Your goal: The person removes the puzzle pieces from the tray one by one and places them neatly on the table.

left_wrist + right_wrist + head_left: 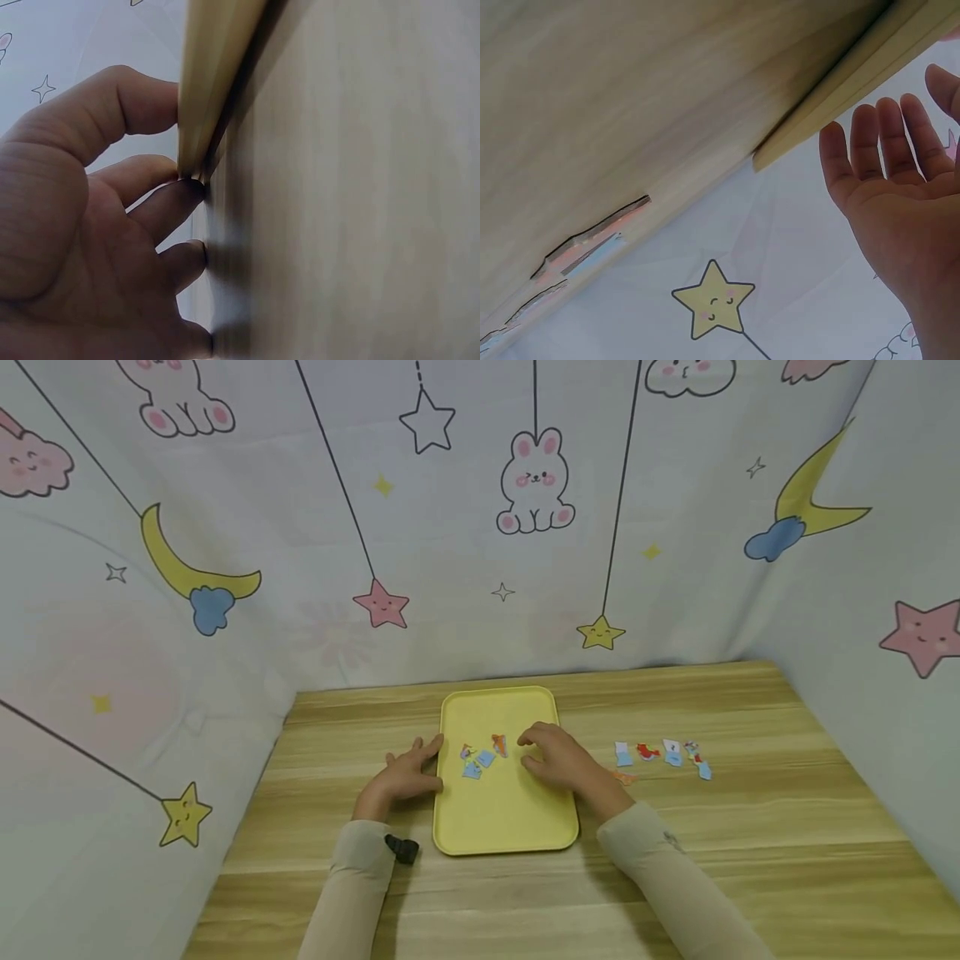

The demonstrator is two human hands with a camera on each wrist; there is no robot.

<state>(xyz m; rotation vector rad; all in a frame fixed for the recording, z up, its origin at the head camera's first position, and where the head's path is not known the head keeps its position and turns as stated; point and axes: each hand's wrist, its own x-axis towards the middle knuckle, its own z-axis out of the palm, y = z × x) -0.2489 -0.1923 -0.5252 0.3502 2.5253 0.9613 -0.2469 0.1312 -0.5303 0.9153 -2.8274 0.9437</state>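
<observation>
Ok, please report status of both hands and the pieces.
Left hand touches edge of yellow tray. Right hand over tray, empty. Picture pieces on tray and table. Nothing visibly blocking.

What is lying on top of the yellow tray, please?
Small colourful pieces, one orange and others partly blue, lie on the yellow tray. The right hand covers part of its right side; what is under that hand cannot be seen.
</observation>
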